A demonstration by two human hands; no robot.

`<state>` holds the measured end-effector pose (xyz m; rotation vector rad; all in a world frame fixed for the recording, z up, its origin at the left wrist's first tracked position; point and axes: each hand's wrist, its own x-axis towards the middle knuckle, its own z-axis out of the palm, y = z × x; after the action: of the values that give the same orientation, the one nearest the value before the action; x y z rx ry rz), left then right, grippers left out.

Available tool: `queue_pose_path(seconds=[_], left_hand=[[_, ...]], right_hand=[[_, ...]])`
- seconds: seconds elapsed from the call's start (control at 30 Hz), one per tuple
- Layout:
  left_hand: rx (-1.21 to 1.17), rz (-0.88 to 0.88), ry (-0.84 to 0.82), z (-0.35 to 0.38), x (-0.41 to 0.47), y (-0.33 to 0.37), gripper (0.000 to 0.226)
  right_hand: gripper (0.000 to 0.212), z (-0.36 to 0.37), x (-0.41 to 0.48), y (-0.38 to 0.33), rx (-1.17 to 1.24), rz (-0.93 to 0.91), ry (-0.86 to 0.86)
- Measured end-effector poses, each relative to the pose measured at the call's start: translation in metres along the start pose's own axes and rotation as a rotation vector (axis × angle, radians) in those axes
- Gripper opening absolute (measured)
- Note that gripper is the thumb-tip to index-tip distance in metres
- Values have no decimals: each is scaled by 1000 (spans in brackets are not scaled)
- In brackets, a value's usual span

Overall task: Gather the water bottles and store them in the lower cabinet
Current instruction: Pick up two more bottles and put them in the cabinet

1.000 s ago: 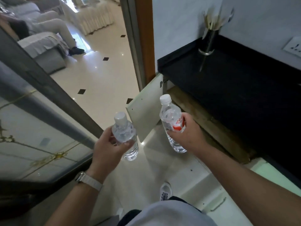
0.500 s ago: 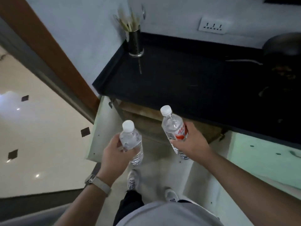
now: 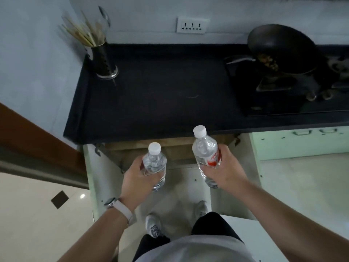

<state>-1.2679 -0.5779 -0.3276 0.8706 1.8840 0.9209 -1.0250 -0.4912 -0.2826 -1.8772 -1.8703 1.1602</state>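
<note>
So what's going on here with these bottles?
A person stands at a black counter, one capped water bottle in each hand. The left hand grips a plain clear bottle; the right hand grips a red-labelled bottle. The lower cabinet beneath the counter is open, and neither bottle is inside it yet.

bottles (image 3: 154, 166) now before cabinet (image 3: 179, 147), wok (image 3: 281, 48) revealed
</note>
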Motion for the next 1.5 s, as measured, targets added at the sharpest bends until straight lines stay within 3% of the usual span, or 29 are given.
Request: queue_pose_path(seconds=[0.2,0.33,0.47,0.73,0.93,1.13,1.3,1.5], left_hand=[[18,-49,-62,18,19,-4,61],[44,-80,-44,44,33,-17,50],[-15,-132,-13,79,62,-57,50],[-107,-116,111,137,160,-159,46],[-174,11,183,173,240,-218,50],[-134,135,117,187,296,-250,57],[-155,242,103,183,317,-249,52],[-219,339,95,169,323,-220,50]], right_hand=[[58,17,7,19,48,66,-17],[64,43,28,49,127,121,-57],[60,86,63,86,151,128,-70],[44,194,162,166,329,149,64],[51,258,251,208,429,33,218],[60,285,307,239,465,-94,247],[50,285,328,243,476,-233,233],[56,274,337,219,511,-378,243]])
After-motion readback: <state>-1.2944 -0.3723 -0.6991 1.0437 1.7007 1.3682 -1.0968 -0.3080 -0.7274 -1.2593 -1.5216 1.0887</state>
